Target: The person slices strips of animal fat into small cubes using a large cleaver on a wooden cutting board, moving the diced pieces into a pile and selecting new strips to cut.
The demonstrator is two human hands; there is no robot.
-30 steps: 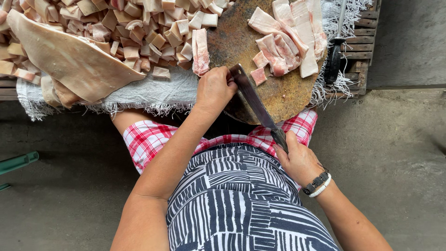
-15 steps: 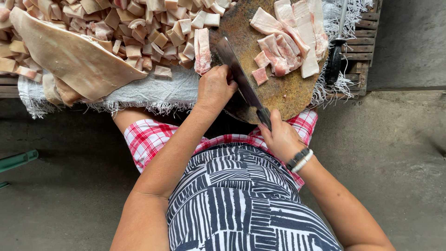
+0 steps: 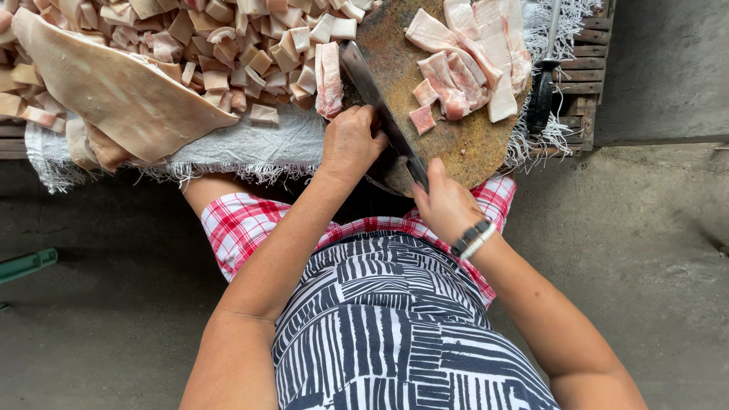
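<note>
I see my right hand (image 3: 448, 203) wrapped shut round the handle of the cleaver (image 3: 380, 102), whose broad blade lies slanted across the round wooden chopping block (image 3: 463, 148). My left hand (image 3: 351, 140) rests at the near edge of the block with fingers curled, just beside the blade and below a long strip of pork (image 3: 329, 76); I cannot tell whether it pinches anything. More slabs of meat (image 3: 471, 61) lie on the far right part of the block, and a heap of cut cubes (image 3: 228, 45) covers the white cloth (image 3: 250, 148) on the desk to the left, next to a big sheet of skin (image 3: 114, 91). A second dark-handled knife (image 3: 541, 91) lies at the right edge. My worry is the left knuckles: they sit so near the blade that a slip on greasy meat could bring steel onto them. The block also overhangs toward my lap, so I judge a hard chop might rock it
</note>
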